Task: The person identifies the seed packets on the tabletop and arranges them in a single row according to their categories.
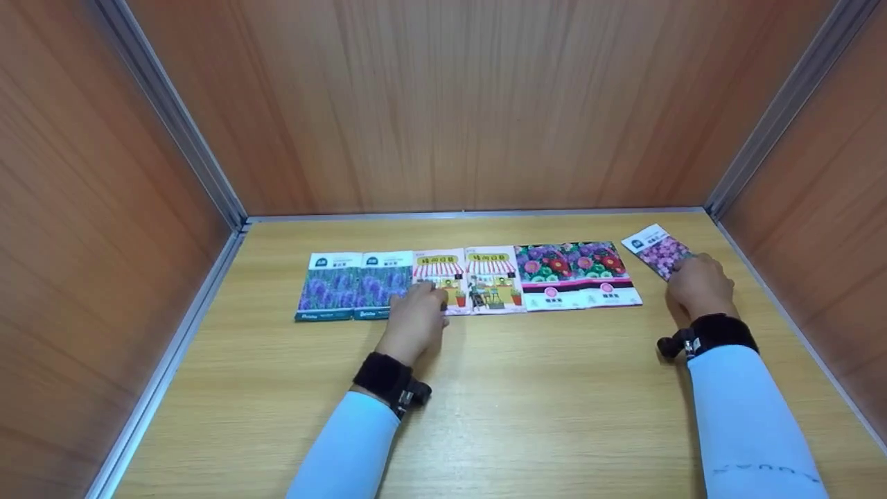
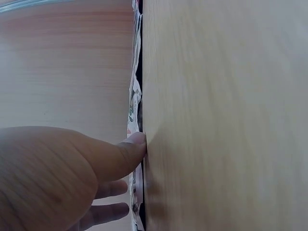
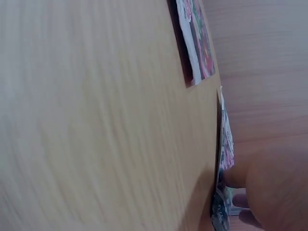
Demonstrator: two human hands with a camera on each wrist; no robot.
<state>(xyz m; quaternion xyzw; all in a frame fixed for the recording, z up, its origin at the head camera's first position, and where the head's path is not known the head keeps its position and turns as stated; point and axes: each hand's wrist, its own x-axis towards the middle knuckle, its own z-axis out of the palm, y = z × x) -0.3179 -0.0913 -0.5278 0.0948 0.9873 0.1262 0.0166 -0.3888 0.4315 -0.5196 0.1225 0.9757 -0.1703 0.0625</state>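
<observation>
Flat printed packets lie side by side in a row. At the left are two purple-flower packets (image 1: 326, 287), then two pink packets with striped awnings (image 1: 492, 287), then two multicoloured-flower packets (image 1: 606, 274). My left hand (image 1: 416, 315) rests on the row where the second purple packet meets the first awning packet. In the left wrist view its thumb (image 2: 120, 156) is extended against the packets' near edge. To the right of the row, my right hand (image 1: 700, 284) pinches the lower end of a slanted pink-flower packet (image 1: 658, 249). Its fingertips are partly hidden.
The packets lie on a light wooden tabletop (image 1: 527, 395). Wood panels stand at the back (image 1: 443, 111), left (image 1: 97, 208) and right (image 1: 824, 194), with metal strips along their edges. Both wrists wear black straps with small cameras.
</observation>
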